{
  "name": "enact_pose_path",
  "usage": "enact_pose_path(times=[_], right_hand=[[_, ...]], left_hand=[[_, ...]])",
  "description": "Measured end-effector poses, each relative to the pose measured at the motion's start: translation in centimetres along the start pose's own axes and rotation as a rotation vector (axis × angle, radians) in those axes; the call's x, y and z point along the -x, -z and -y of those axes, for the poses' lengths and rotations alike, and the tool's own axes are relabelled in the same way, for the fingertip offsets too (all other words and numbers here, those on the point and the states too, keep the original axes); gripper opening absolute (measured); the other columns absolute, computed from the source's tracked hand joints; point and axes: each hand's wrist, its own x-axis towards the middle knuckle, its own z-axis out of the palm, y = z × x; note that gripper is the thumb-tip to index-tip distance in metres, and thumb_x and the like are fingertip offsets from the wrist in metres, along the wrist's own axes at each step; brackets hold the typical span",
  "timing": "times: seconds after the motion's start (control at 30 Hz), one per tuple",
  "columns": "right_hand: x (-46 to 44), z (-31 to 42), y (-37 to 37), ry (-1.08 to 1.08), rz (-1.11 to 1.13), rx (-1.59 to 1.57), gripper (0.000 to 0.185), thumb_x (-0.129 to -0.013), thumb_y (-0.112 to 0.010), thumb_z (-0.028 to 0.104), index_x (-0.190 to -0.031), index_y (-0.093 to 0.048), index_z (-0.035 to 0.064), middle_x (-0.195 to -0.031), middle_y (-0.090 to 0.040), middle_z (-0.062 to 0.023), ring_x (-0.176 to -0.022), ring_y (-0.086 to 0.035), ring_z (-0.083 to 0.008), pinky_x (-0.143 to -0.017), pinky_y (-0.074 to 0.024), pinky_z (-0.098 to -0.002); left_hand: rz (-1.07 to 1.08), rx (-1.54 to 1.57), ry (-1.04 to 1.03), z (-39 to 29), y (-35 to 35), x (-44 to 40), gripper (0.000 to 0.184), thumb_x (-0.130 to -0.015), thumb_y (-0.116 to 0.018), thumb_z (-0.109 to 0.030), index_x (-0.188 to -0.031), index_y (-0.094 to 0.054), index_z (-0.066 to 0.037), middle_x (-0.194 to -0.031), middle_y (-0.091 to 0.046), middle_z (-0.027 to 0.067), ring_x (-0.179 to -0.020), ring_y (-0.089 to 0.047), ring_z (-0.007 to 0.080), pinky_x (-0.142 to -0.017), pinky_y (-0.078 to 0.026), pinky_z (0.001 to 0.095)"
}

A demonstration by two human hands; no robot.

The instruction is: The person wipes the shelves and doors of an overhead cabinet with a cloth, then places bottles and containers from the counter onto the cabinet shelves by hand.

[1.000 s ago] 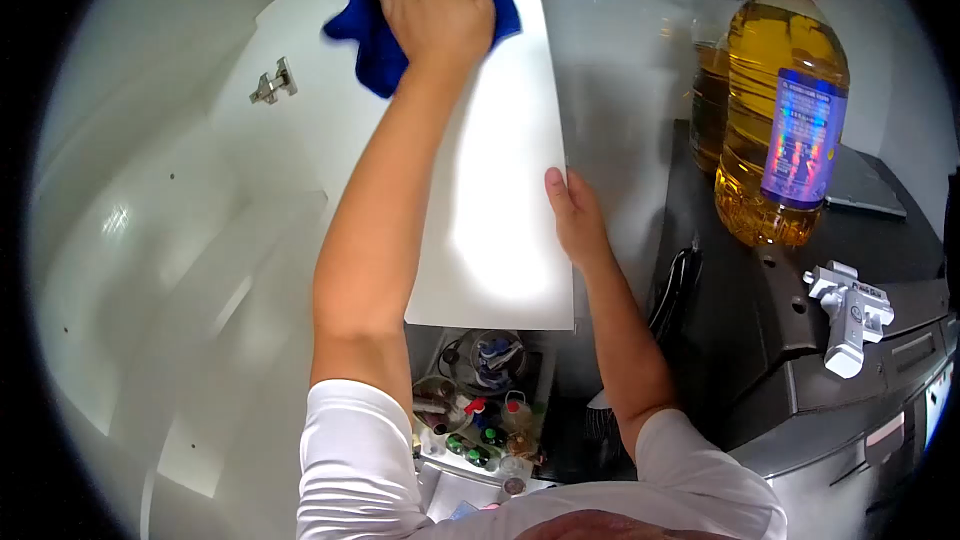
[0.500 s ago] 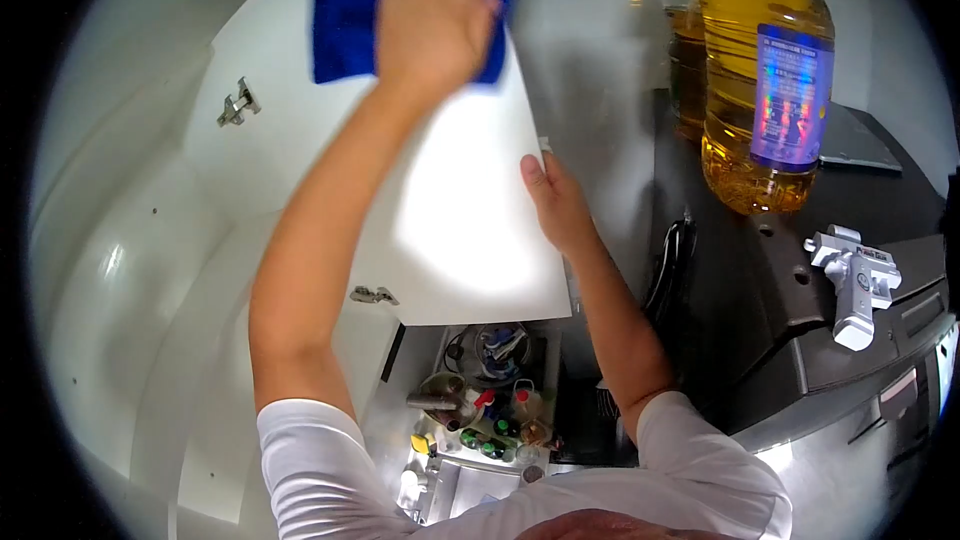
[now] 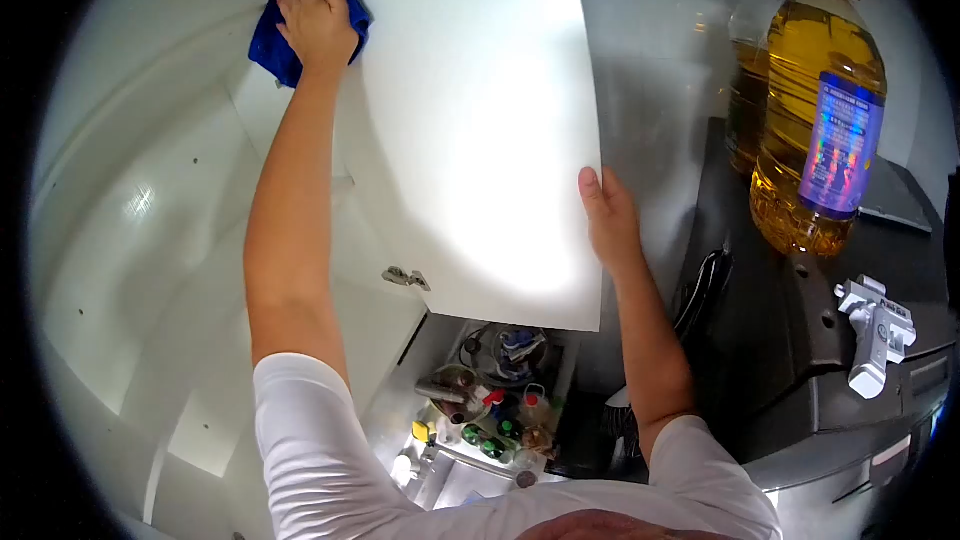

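Observation:
My left hand (image 3: 320, 28) lies spread on a blue cloth (image 3: 272, 45), pressing it against the hinged side of a white cabinet door (image 3: 480, 130), near the upper left. The cloth is bunched under the palm and covers the upper hinge. Lower on the door, a metal hinge (image 3: 405, 278) shows. At the door's right edge is my right hand (image 3: 612, 215), its thumb on the near face and its other fingers around the edge, partly hidden behind it.
Right, a large oil bottle (image 3: 815, 130) and a darker bottle (image 3: 748, 90) stand on a black surface (image 3: 755, 290) with a white handheld device (image 3: 876, 335). Below the door are several small bottles (image 3: 490, 440) and a bowl (image 3: 455, 395). The cabinet interior (image 3: 150, 270) is left.
My left hand has slid the blue cloth leftward across the door to its hinged side, and the cloth has bunched up. My right hand still holds the door's edge. The view has shifted slightly.

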Motion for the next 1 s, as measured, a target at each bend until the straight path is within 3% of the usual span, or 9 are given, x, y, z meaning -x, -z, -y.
enact_pose_path(times=[0.07, 0.17, 0.23, 0.33, 0.5, 0.73, 0.83, 0.87, 1.0], right_hand=[[0.3, 0.5, -0.5, 0.065, -0.024, 0.009, 0.053, -0.110, -0.049, 0.049, -0.114, -0.065, -0.0011, -0.086, -0.059, -0.0014, -0.080, -0.052, -0.0120, -0.079, -0.0465, -0.0292], [0.0, -0.7, -0.2, 0.092, -0.043, 0.101, 0.052, -0.110, -0.049, 0.048, -0.114, -0.064, -0.0009, -0.084, -0.059, -0.0019, -0.079, -0.052, -0.0123, -0.078, -0.0466, -0.0293], [-0.1, -0.5, -0.1, 0.070, -0.050, 0.123, 0.052, -0.110, -0.049, 0.049, -0.116, -0.065, -0.0008, -0.086, -0.060, -0.0026, -0.080, -0.053, -0.0124, -0.078, -0.0471, -0.0296], [0.5, 0.7, -0.2, -0.007, -0.056, 0.111, 0.054, -0.110, -0.049, 0.050, -0.121, -0.065, -0.0005, -0.091, -0.064, -0.0041, -0.083, -0.057, -0.0128, -0.079, -0.0484, -0.0301], [-0.1, -0.4, -0.3, -0.060, -0.042, 0.043, 0.054, -0.111, -0.048, 0.048, -0.123, -0.066, -0.0012, -0.102, -0.068, -0.0059, -0.092, -0.062, -0.0140, -0.086, -0.0503, -0.0318], [0.0, -0.1, -0.1, 0.045, -0.019, 0.061, 0.051, -0.111, -0.047, 0.046, -0.118, -0.066, -0.0005, -0.095, -0.064, -0.0028, -0.087, -0.056, -0.0132, -0.085, -0.0461, -0.0291], [-0.1, -1.5, 0.3, -0.040, -0.013, 0.064, 0.054, -0.111, -0.046, 0.048, -0.122, -0.066, -0.0017, -0.104, -0.067, -0.0050, -0.095, -0.059, -0.0145, -0.091, -0.0466, -0.0292], [0.2, -1.9, 0.2, -0.059, -0.016, 0.066, 0.054, -0.111, -0.046, 0.048, -0.122, -0.066, -0.0017, -0.104, -0.067, -0.0050, -0.095, -0.059, -0.0145, -0.091, -0.0466, -0.0292], [-0.5, -2.1, -0.8, -0.144, -0.081, -0.372, 0.068, -0.111, -0.038, 0.055, -0.136, -0.060, -0.0038, -0.128, -0.065, -0.0123, -0.115, -0.060, -0.0188, -0.105, -0.0442, -0.0318]], left_hand=[[-0.011, 0.003, 0.176, -2.2, -0.4, -0.6, 0.068, -0.107, -0.038, -0.048, -0.151, -0.045, 0.005, -0.157, -0.042, 0.0302, -0.143, -0.038, 0.0523, -0.117, -0.029, 0.0666], [-0.015, 0.033, -0.155, -8.5, -1.1, -1.6, 0.058, -0.105, -0.041, -0.040, -0.141, -0.053, 0.005, -0.148, -0.051, 0.0308, -0.139, -0.043, 0.0518, -0.114, -0.035, 0.0621], [0.039, 0.134, -0.150, -17.9, 2.1, 0.3, 0.062, -0.100, -0.053, -0.025, -0.154, -0.041, 0.003, -0.159, -0.040, 0.0287, -0.149, -0.034, 0.0468, -0.123, -0.026, 0.0548], [0.158, 0.183, -0.431, -23.2, 4.6, 2.4, 0.063, -0.099, -0.055, -0.026, -0.151, -0.042, 0.006, -0.159, -0.040, 0.0296, -0.149, -0.035, 0.0465, -0.121, -0.029, 0.0557], [0.353, 0.355, -0.538, -17.7, 4.4, 2.3, 0.069, -0.103, -0.054, -0.031, -0.161, -0.030, -0.001, -0.170, -0.016, 0.0272, -0.157, -0.016, 0.0452, -0.128, -0.020, 0.0497], [0.140, 0.025, -0.074, -4.0, 2.7, 2.3, 0.066, -0.109, -0.039, -0.041, -0.160, -0.030, 0.000, -0.165, -0.027, 0.0311, -0.151, -0.025, 0.0521, -0.122, -0.020, 0.0613], [0.171, -0.066, -0.076, -5.1, 2.8, 6.8, 0.068, -0.110, -0.038, -0.044, -0.162, -0.028, -0.003, -0.167, -0.024, 0.0289, -0.151, -0.028, 0.0492, -0.122, -0.022, 0.0634], [0.083, 0.080, -0.117, -8.0, 3.8, 9.1, 0.062, -0.104, -0.045, -0.038, -0.153, -0.044, 0.001, -0.161, -0.034, 0.0313, -0.150, -0.028, 0.0529, -0.120, -0.023, 0.0666], [0.434, 0.151, -0.391, -14.1, 7.3, 20.4, 0.068, -0.094, -0.057, -0.044, -0.152, -0.049, -0.009, -0.162, -0.032, 0.0319, -0.149, -0.024, 0.0573, -0.117, -0.016, 0.0752]])
